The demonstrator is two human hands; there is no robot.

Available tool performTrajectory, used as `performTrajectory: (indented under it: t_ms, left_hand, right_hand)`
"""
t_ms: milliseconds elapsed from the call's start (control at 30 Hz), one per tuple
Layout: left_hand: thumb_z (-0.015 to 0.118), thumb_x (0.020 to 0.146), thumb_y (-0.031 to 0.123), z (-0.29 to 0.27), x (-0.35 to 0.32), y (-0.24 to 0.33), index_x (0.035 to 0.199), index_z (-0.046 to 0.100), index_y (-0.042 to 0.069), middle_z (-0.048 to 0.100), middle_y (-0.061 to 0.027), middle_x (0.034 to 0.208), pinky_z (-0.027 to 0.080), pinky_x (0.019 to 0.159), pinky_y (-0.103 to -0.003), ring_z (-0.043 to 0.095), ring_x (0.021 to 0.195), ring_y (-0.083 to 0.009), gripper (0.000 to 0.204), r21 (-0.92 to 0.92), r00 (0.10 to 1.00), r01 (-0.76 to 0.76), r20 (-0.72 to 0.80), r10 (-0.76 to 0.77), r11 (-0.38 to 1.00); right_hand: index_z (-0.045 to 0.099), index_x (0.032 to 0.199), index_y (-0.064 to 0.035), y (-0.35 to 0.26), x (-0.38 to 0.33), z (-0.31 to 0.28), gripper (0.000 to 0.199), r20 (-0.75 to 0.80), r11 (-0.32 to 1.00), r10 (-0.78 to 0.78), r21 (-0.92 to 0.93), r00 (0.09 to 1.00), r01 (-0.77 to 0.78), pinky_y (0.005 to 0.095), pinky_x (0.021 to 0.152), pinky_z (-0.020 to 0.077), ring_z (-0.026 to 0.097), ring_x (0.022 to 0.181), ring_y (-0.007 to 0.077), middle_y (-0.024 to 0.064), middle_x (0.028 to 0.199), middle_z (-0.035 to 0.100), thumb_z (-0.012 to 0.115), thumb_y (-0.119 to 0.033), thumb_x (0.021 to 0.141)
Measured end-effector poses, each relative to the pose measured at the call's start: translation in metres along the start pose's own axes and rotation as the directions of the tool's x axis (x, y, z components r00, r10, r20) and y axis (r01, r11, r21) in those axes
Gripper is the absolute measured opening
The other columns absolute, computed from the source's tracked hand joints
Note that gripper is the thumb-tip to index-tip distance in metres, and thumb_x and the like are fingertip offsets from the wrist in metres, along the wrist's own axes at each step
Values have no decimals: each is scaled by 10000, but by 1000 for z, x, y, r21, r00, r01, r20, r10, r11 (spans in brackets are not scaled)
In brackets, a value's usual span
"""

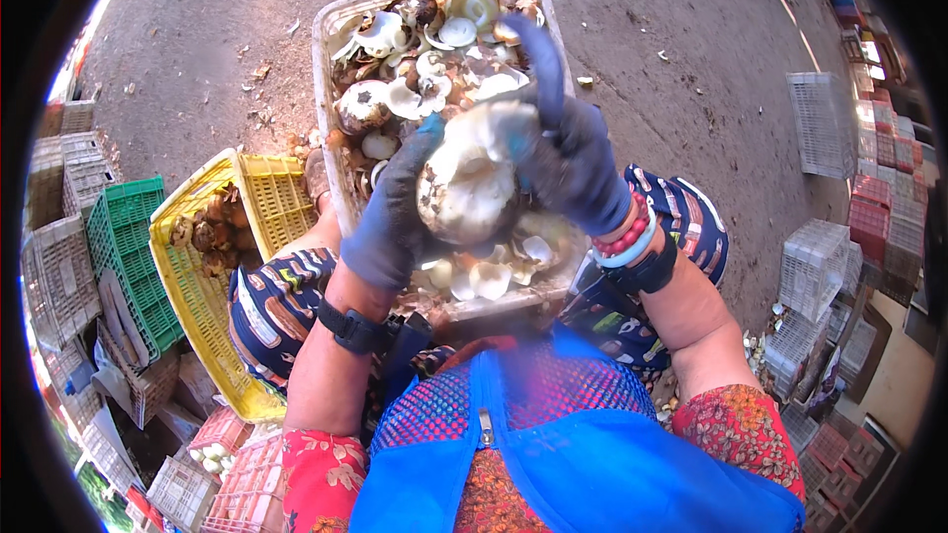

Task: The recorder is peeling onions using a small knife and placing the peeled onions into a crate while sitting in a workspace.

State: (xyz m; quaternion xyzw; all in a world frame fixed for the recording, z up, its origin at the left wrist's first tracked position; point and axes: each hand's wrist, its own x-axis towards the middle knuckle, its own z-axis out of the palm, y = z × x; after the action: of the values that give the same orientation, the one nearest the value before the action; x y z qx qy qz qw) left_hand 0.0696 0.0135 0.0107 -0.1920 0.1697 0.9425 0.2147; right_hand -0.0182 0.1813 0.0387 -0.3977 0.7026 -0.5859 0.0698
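Between my gloved hands, above a white tub point(323, 69), is a large pale onion point(464, 188) with a darker underside. My left hand point(390, 202), in a dark blue glove with a teal thumb tip, is closed around the onion's left side. On its upper right, my right hand point(578, 153) grips with the thumb against the onion; motion smears its fingers. A curved blue shape point(538, 54) rises from that hand, and I cannot tell whether it is a finger or a tool. White onion layers point(383, 37) and brown-skinned pieces fill the tub below.
Left of my leg stands a yellow crate point(202, 321) holding brown onions point(222, 227). Beyond it are a green crate point(126, 257) and stacked pale crates point(59, 276). More crates point(815, 266) line the right side. Scraps lie on the grey ground point(671, 59).
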Motion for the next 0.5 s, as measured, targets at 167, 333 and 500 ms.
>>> performTrajectory:
  t_ms: [167,333,500]
  left_hand:
    - [513,929,499,21,-6,-1,1322,447,36,573,-142,1207,500,914,-381,603,1052,-251,611,53,996,-84,9,84,995]
    - [590,906,370,-1,-7,-3,1315,443,24,559,-121,1218,460,963,-373,578,1063,-229,555,740,896,-402,195,400,540]
    - [629,853,372,1,-5,-4,1346,418,31,520,-136,1287,417,1013,-426,525,1148,-246,635,716,898,-391,160,409,578]
  right_hand:
    - [626,1011,13,-21,1,-13,292,97,724,572,406,814,-557,212,500,444,578,616,66,18,753,613,566,-260,923]
    - [621,1027,4,-11,0,-6,347,-77,817,477,406,876,-409,202,415,398,533,515,61,22,719,600,579,-321,911]
    - [616,1002,-32,-6,0,-15,315,83,503,714,629,695,-592,184,420,395,516,516,58,17,707,579,592,-329,901]
